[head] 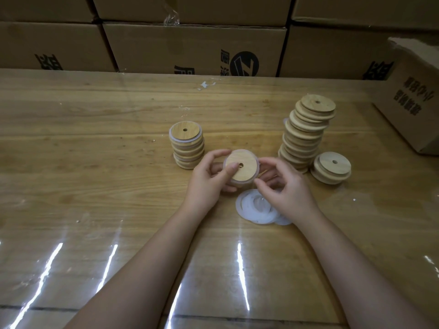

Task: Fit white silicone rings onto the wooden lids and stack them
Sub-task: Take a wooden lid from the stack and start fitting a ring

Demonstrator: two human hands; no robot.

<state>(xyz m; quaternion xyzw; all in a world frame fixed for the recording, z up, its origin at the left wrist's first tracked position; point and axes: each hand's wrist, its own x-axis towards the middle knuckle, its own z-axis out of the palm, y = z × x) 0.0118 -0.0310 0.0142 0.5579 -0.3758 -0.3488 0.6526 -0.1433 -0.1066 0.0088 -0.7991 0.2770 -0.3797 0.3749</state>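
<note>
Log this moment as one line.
left hand: holds wooden lid | right hand: pinches silicone ring at lid rim | phase: fitting

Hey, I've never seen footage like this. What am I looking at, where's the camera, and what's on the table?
There is no machine here: a person works with bare hands, and the one picture comes from a camera worn on their head, looking forward and down. The left hand and right hand together hold one wooden lid with a white ring round its edge. On the wooden table lie a pile of loose white rings, a short stack of ringed lids on the left, a tall leaning stack of lids on the right, and a couple more lids beside it. Cardboard boxes stand behind.
</note>
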